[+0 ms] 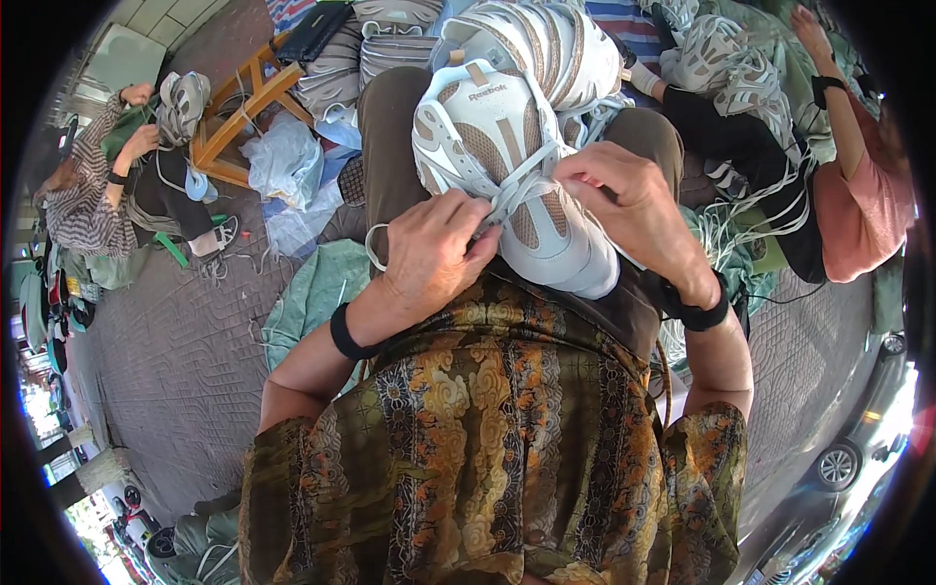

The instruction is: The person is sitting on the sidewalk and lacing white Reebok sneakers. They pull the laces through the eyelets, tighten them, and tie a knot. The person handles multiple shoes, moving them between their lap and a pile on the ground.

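Note:
A white and tan sneaker (517, 156) rests on my lap, its toe pointing toward me and its tongue standing up at the far end. White shoelace (531, 185) crosses over its front eyelets. My left hand (434, 244) is closed at the left side of the lacing, thumb and fingers pinched on the lace. On the right side, my right hand (629, 200) has its fingers curled together by the lace and the shoe's edge. The lace inside the right fingers is mostly hidden. A loop of lace hangs beside my left hand.
More sneakers (561, 49) are stacked just beyond my knees. A wooden stool (249, 117) and a clear plastic bag (283, 161) stand to the left. Loose white laces (726, 239) hang at the right. Two people sit nearby, a striped sleeve (83, 210) left and a pink one (863, 210) right.

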Motion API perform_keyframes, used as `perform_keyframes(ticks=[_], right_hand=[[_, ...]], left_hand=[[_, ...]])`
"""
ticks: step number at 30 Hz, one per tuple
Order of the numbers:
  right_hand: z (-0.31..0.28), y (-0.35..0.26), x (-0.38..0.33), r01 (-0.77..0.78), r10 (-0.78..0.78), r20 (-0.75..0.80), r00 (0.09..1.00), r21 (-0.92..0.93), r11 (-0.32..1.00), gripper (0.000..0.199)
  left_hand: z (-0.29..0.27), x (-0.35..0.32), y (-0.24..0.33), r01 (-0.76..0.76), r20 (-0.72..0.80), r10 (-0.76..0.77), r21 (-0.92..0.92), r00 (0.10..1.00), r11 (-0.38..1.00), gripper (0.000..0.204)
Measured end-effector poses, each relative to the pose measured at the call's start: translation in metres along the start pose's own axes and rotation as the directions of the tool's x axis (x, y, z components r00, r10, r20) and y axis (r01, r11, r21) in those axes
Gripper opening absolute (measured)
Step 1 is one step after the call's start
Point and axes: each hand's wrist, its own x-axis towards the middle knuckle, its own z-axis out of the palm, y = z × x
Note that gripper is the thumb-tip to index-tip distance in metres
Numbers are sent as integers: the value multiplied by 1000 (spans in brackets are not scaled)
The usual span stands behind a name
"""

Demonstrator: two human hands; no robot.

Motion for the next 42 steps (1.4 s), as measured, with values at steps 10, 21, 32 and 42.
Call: perform_keyframes(ticks=[10, 21, 32, 42], right_hand=[[6, 6, 15, 191, -205, -32, 978, -250, 949, 13], [7, -3, 8, 282, -234, 168, 958, -380, 881, 26], [15, 0, 20, 345, -292, 190, 937, -396, 851, 16], [10, -9, 27, 205, -189, 92, 978, -238, 949, 13]], left_hand=[[-5, 3, -7, -63, -80, 68, 62, 995, 996, 22], [-6, -7, -3, -11, 44, 14, -74, 999, 997, 26], [-21, -18, -17, 144, -37, -150, -139, 988, 980, 28], [-27, -23, -20, 579, 448, -381, -497, 809, 646, 21]])
